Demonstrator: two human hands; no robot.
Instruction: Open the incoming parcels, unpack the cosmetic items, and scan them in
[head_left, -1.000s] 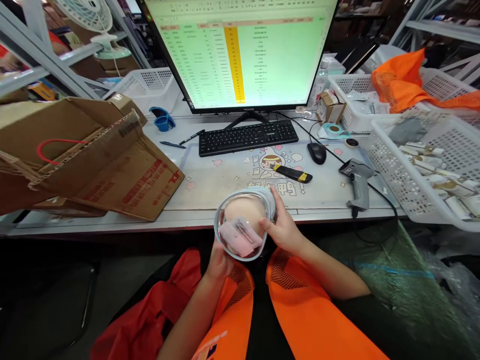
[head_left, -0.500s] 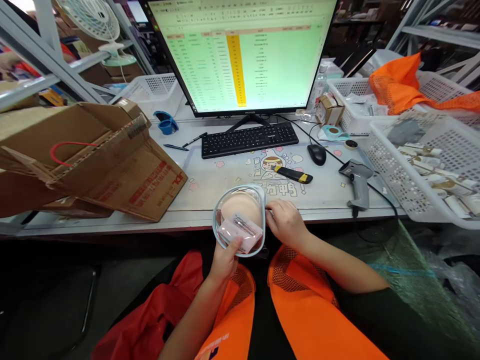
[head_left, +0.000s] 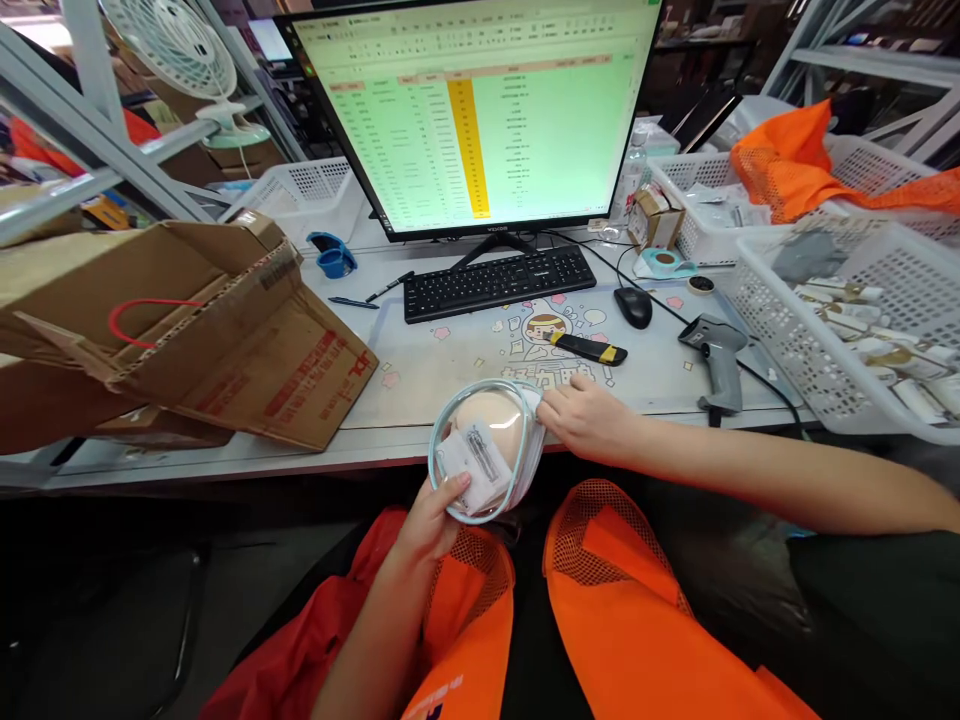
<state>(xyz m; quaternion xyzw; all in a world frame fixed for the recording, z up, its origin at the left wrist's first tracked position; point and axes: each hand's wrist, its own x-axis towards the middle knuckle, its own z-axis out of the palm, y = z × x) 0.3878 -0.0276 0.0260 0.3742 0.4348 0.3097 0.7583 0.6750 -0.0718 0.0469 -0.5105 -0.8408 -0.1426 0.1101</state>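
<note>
A rounded clear pouch with a light-blue rim (head_left: pixel 437 432) is held over the desk's front edge. Through its transparent face show a beige rounded object (head_left: pixel 495 412) and a white packet (head_left: pixel 469 465) with printed text. My left hand (head_left: pixel 435 515) grips the pouch from below, thumb lying across its front. At the upper right rim, the fingers of my right hand (head_left: pixel 581 415) are pinched together against the pouch's edge. Whether they hold a zipper pull or the edge itself is hidden. The pouch's pale side wall faces right.
A cardboard box (head_left: pixel 300 370) leans open at left. Behind the pouch are a keyboard (head_left: pixel 499 282), monitor (head_left: pixel 487 130), mouse (head_left: pixel 634 307) and box cutter (head_left: pixel 589 347). A barcode scanner (head_left: pixel 718 365) and a white basket (head_left: pixel 847 365) of small items stand at right.
My right hand has moved up slightly along the pouch's right edge, and its forearm now stretches out to the right. The pouch has turned, showing more of its side wall.
</note>
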